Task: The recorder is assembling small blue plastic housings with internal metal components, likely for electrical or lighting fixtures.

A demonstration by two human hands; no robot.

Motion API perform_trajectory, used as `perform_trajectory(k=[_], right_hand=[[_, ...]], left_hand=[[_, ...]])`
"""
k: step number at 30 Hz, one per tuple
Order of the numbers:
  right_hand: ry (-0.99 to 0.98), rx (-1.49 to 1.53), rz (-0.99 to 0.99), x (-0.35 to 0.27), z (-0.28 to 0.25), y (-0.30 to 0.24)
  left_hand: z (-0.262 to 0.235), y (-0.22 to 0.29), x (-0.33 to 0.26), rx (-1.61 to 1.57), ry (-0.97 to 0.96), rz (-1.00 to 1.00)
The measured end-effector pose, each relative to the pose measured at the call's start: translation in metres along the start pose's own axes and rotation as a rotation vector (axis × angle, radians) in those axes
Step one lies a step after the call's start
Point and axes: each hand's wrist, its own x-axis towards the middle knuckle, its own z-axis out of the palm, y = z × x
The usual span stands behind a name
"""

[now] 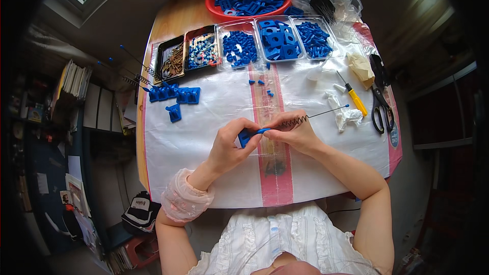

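Both my hands meet over the middle of the table. Between the fingers of my left hand (pixel 227 141) is a blue plastic bracket (pixel 243 137), partly covered by the thumb and fingers. My right hand (pixel 299 133) pinches a black coil spring (pixel 295 121) with a long thin rod and a small blue tip pointing right. A narrow blue piece (pixel 263 131) lies between both sets of fingertips, in line with the spring; its joint to the bracket is hidden. Beyond my hands, a few small blue plugs (pixel 261 82) lie loose on the white sheet.
Along the back stand trays of screws (pixel 172 61), nuts (pixel 202 53) and blue parts (pixel 279 39), before a red basin (pixel 210 4). Blue brackets with springs (pixel 162 92) sit at left. At right lie a yellow screwdriver (pixel 358 102), black scissors (pixel 378 117) and crumpled white plastic (pixel 348 118).
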Motion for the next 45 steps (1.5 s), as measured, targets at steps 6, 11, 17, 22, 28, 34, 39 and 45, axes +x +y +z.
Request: perform_trajectory(k=[6, 11, 17, 22, 28, 34, 39, 45], right_hand=[[-0.014, -0.005, -0.028, 0.001, -0.001, 0.004], [0.003, 0.011, -0.016, 0.0, 0.001, 0.003], [-0.029, 0.004, -0.03, 0.001, -0.002, 0.004], [-0.042, 0.002, -0.034, 0.001, -0.002, 0.005], [-0.037, -0.001, -0.038, 0.0, -0.002, 0.007], [-0.042, 0.004, -0.03, 0.0, -0.002, 0.007], [-0.045, 0.008, -0.032, 0.0, -0.001, 0.006], [-0.045, 0.004, -0.018, 0.0, -0.001, 0.005]], left_hand=[[-0.002, -0.001, 0.001, 0.048, -0.014, 0.043], [-0.003, -0.002, 0.002, 0.062, -0.014, 0.07], [-0.009, 0.0, 0.006, 0.112, -0.045, 0.124], [-0.011, -0.008, 0.005, 0.104, -0.082, 0.132], [-0.013, -0.006, 0.005, 0.088, -0.11, 0.107], [-0.013, -0.006, 0.006, 0.099, -0.108, 0.11], [-0.014, -0.006, 0.005, 0.095, -0.116, 0.093], [-0.014, -0.004, 0.006, 0.089, -0.115, 0.084]])
